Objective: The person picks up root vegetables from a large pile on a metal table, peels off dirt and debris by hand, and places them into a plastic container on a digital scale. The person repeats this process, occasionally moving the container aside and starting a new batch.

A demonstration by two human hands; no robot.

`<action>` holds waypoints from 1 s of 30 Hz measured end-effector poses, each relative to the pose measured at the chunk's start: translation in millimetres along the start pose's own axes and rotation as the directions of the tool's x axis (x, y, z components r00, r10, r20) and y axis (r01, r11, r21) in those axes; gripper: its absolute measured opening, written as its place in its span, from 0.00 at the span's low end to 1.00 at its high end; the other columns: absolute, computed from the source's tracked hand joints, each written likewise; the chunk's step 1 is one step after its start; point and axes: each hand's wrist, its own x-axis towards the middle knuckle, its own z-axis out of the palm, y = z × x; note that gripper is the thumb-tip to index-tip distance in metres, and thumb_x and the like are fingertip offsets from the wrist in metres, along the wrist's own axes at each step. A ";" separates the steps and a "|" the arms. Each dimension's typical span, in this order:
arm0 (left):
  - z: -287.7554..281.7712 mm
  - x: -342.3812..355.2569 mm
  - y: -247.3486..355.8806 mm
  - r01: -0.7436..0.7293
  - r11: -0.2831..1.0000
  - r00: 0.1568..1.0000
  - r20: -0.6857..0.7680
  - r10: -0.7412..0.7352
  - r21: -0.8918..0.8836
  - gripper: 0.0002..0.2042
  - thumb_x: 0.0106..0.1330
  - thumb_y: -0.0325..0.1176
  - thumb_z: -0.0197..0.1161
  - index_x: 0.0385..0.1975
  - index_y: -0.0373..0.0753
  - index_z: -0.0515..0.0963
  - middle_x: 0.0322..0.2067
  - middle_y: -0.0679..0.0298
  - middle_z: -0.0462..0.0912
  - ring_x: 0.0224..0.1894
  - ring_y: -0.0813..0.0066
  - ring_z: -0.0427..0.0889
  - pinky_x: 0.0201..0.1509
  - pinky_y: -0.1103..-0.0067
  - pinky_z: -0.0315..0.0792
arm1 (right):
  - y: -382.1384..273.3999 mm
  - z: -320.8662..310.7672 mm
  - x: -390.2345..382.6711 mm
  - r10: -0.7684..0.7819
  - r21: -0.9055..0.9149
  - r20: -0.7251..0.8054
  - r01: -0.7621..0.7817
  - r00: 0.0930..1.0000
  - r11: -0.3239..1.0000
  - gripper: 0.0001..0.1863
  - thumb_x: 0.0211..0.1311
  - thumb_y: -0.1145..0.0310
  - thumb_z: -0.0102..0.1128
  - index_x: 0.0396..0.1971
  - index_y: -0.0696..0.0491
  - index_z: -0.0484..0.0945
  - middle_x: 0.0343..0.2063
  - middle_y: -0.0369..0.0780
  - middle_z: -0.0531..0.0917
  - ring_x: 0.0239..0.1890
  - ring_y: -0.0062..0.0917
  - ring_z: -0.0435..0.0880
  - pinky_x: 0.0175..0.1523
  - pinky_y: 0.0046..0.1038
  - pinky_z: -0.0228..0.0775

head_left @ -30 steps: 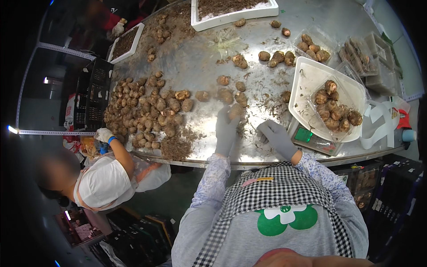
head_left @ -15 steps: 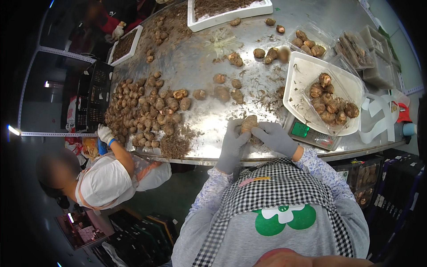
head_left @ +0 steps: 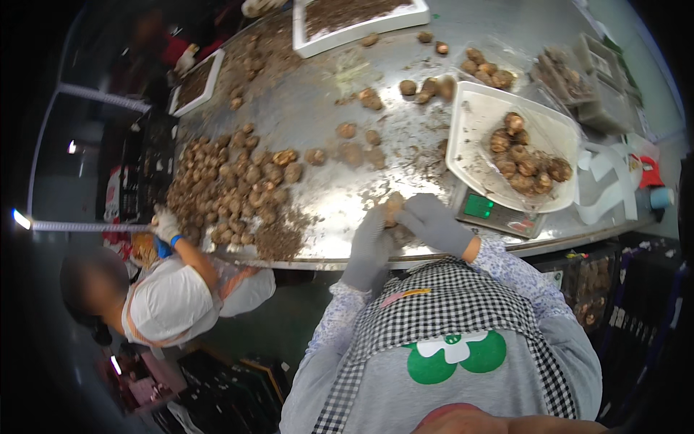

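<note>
In a grey glove, my left hand is closed round a small brown taro near the table's front edge. My right hand, gloved alike, presses its fingers against the taro's right side, and both hands partly cover it. To the right, a white tray rests on a scale with a lit green display. Several taros lie in a clear plastic container inside that tray. Left of my hands spreads a big heap of taros, with loose root fibres at its near edge.
Scattered taros lie across the metal table. Another clear container of taros and stacked plastic boxes stand at the far right. White foam trays of dirt sit at the back. A co-worker's gloved hand is beside the heap.
The whole view has shifted slightly. Both hands keep hold of the taro, and my right fingers have moved over more of it. The co-worker's gloved hand stays at the heap's edge.
</note>
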 end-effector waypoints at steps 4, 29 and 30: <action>-16.1 13.8 -0.7 -0.041 0.997 0.996 0.072 0.046 -0.062 0.18 0.72 0.39 0.54 0.52 0.31 0.69 0.42 0.56 0.76 0.38 0.67 0.74 0.43 0.74 0.72 | 22.2 14.0 -9.5 0.096 -0.138 -0.127 -0.113 0.987 0.984 0.10 0.64 0.66 0.50 0.34 0.54 0.78 0.30 0.44 0.82 0.32 0.41 0.81 0.38 0.40 0.71; -105.9 109.5 52.7 0.039 -0.592 0.834 0.300 0.464 0.805 0.25 0.61 0.40 0.64 0.58 0.39 0.72 0.62 0.42 0.65 0.60 0.45 0.68 0.60 0.58 0.67 | 33.5 49.3 -41.7 0.336 0.044 0.124 -0.343 0.934 0.938 0.18 0.70 0.56 0.44 0.49 0.47 0.79 0.39 0.45 0.85 0.41 0.40 0.84 0.49 0.41 0.74; -108.6 115.9 52.8 -0.028 -0.496 0.866 0.269 0.421 0.868 0.22 0.62 0.39 0.63 0.55 0.38 0.73 0.59 0.43 0.68 0.57 0.44 0.70 0.59 0.58 0.67 | 28.1 43.1 -34.3 0.336 -0.019 0.207 -0.340 0.919 0.940 0.19 0.71 0.56 0.43 0.52 0.45 0.77 0.43 0.43 0.85 0.44 0.39 0.84 0.50 0.41 0.75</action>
